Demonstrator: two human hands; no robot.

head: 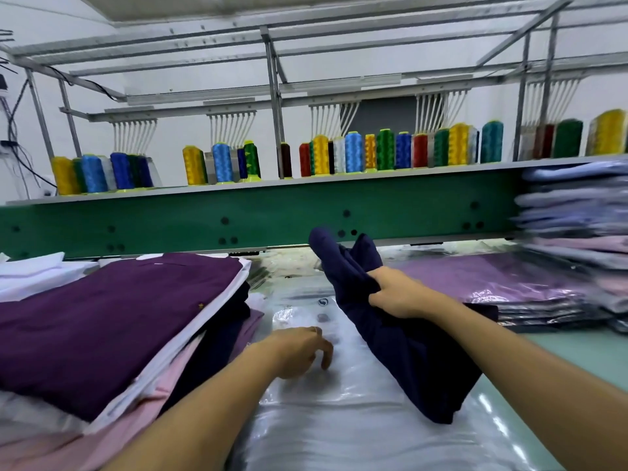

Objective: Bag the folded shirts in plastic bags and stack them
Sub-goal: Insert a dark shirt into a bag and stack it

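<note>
R hand fingers curled tight round navy shirt, held tilted above plastic bags mid-counter; L hand fingers loose, slightly spread, holding nothing, over bags; folded shirt pile crowds L edge; bagged stack far R; bare counter strip R.

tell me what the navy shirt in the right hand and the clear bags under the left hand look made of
Navy shirt: soft matte cloth, probably cotton or a blend; it bunches and droops where the right hand grips it. Clear bags: thin glossy plastic film, likely polythene; see-through, wrinkled, with bright glare streaks.
</note>
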